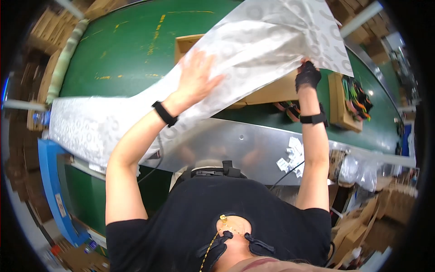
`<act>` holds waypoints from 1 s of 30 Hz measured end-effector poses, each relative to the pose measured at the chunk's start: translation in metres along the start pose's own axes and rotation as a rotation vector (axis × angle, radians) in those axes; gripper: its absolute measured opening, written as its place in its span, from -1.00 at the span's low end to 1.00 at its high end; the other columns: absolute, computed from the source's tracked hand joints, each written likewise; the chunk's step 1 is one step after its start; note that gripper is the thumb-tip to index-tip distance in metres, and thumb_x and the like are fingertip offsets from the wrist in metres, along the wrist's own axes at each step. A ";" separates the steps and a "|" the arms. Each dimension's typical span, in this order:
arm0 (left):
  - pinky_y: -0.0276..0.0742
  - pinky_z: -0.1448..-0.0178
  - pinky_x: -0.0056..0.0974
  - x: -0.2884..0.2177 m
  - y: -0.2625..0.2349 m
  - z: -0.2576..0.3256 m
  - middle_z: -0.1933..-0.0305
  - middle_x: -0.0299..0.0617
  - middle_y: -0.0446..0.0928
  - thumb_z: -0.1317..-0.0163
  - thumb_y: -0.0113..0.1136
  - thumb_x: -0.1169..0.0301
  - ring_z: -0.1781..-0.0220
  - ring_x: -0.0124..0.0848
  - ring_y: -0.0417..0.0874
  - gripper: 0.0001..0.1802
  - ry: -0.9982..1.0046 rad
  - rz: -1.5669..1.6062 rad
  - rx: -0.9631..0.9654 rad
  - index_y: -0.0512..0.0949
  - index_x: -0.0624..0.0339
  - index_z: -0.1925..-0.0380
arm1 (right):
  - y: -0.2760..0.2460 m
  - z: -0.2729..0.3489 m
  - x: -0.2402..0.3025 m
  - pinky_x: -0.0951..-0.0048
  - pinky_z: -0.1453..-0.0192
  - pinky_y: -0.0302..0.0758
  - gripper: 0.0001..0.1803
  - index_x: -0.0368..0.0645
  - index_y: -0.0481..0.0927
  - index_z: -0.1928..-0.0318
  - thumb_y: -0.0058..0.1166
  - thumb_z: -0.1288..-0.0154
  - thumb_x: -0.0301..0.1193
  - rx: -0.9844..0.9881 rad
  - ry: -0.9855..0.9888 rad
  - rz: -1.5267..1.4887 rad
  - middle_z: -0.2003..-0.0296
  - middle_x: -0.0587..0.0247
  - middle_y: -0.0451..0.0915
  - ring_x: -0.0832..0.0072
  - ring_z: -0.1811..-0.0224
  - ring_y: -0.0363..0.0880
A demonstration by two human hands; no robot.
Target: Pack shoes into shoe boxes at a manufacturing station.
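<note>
A long sheet of whitish patterned wrapping film [253, 50] stretches from the left end of the bench up to the far right. My left hand [195, 78] lies on it with the fingers spread. Closed on the sheet's near edge at the right is my right hand [309, 75], which wears a black fingerless glove. Beneath the film stands a cardboard box [272, 90]; the sheet hides most of it, and its contents cannot be made out.
To the right is an open carton [340, 104] of colourful straps. White paper labels [292, 156] lie on the metal edge [226, 140]. A blue frame [54, 190] stands at the left. The green bench top [122, 54] extends behind.
</note>
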State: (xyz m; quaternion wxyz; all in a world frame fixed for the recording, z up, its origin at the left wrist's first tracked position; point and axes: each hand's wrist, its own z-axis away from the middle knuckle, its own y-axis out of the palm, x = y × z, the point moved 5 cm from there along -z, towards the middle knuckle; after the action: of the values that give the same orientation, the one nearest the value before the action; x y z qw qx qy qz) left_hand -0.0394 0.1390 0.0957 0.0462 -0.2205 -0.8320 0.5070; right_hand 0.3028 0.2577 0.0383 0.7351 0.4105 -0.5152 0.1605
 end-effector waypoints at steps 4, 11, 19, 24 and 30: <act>-0.02 -0.26 0.38 0.072 0.030 0.065 -0.26 0.16 0.20 -0.17 0.09 -0.04 -0.37 0.07 0.10 -0.29 -0.216 -0.266 0.324 0.28 0.18 -0.19 | -0.048 -0.058 0.035 0.45 0.52 0.32 -0.94 -0.13 0.49 0.49 0.10 -0.03 -0.47 -0.151 0.063 0.159 0.55 0.27 0.48 0.48 0.56 0.42; 0.08 -0.31 0.17 0.173 0.016 0.126 -0.30 0.29 0.13 -0.04 0.16 -0.19 -0.36 0.08 0.13 -0.04 -0.786 -0.245 0.135 0.18 0.37 -0.23 | -0.141 -0.083 0.059 0.44 0.24 0.45 -0.82 -0.23 0.54 0.21 0.05 -0.18 -0.45 -0.150 -0.143 0.784 0.44 0.23 0.52 0.44 0.41 0.49; 0.54 0.13 -0.31 0.166 0.059 0.163 0.18 -0.05 0.59 -0.07 0.32 0.10 0.21 -0.37 0.62 -0.39 -1.422 1.251 0.381 0.49 0.40 0.05 | -0.136 0.071 -0.009 0.38 -0.13 0.40 -0.69 -0.19 0.48 -0.02 -0.09 -0.25 -0.47 0.706 -0.701 1.240 0.04 0.06 0.55 0.24 -0.06 0.51; 0.50 0.20 -0.33 0.120 0.072 0.133 0.22 -0.16 0.60 -0.17 0.23 0.22 0.24 -0.45 0.61 -0.56 -1.019 1.180 0.637 0.53 0.41 0.12 | -0.093 0.072 -0.051 0.25 -0.11 0.39 -0.60 -0.18 0.45 -0.08 -0.18 -0.33 -0.25 0.749 -0.369 1.287 0.09 -0.06 0.54 0.05 -0.01 0.48; 0.50 0.10 -0.21 0.132 0.095 0.114 0.26 0.00 0.63 -0.21 0.13 0.21 0.20 -0.28 0.63 -0.57 -0.804 0.806 0.180 0.50 0.41 0.12 | -0.042 0.088 -0.042 0.19 -0.04 0.42 -0.46 -0.22 0.59 0.18 -0.23 -0.33 0.02 1.073 -0.203 1.831 0.25 -0.12 0.58 0.04 0.10 0.54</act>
State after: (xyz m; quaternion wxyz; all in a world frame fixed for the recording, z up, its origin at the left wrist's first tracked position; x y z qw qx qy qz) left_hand -0.1624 0.1367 -0.0604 -0.4519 -0.3053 -0.5881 0.5972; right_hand 0.2575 0.1723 -0.0055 0.0109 0.1484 -0.5482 0.8230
